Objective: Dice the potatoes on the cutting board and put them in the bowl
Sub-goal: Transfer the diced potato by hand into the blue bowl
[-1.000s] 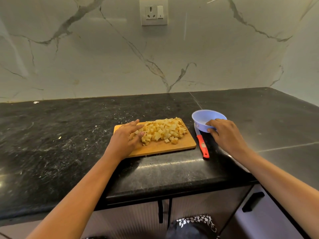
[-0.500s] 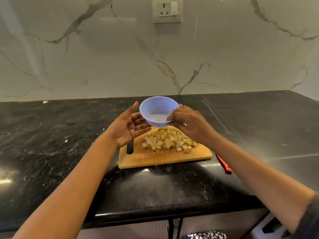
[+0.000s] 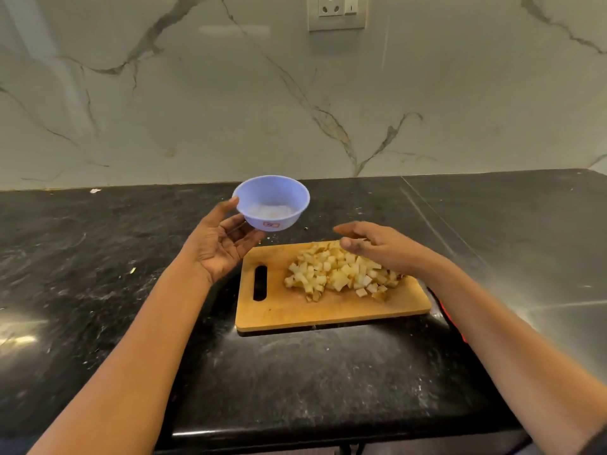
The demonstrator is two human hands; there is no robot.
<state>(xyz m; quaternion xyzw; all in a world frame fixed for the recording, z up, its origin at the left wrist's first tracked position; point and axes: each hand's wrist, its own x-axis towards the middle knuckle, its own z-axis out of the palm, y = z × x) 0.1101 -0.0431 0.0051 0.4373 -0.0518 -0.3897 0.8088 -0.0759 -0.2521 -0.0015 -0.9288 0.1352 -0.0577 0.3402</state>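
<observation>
Since the dicing looks done, we hold the bowl (image 3: 272, 201) near the cutting board (image 3: 328, 313) for loading | left hand (image 3: 220, 247): thumb on rim, fingers cupped beneath | right hand (image 3: 377, 246): fingers loosely spread over the diced potatoes (image 3: 335, 274) heaped there.

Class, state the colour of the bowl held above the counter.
The bowl is pale lavender-blue; the head view shows it best.

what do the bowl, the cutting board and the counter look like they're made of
The bowl looks like plastic: lilac, smooth, thin even wall, sticker on its side. The cutting board seems wood or bamboo: tan, matte, faint grain, cut-out handle slot. The counter is probably polished stone, perhaps granite: black with pale speckles and glossy reflections.
</observation>
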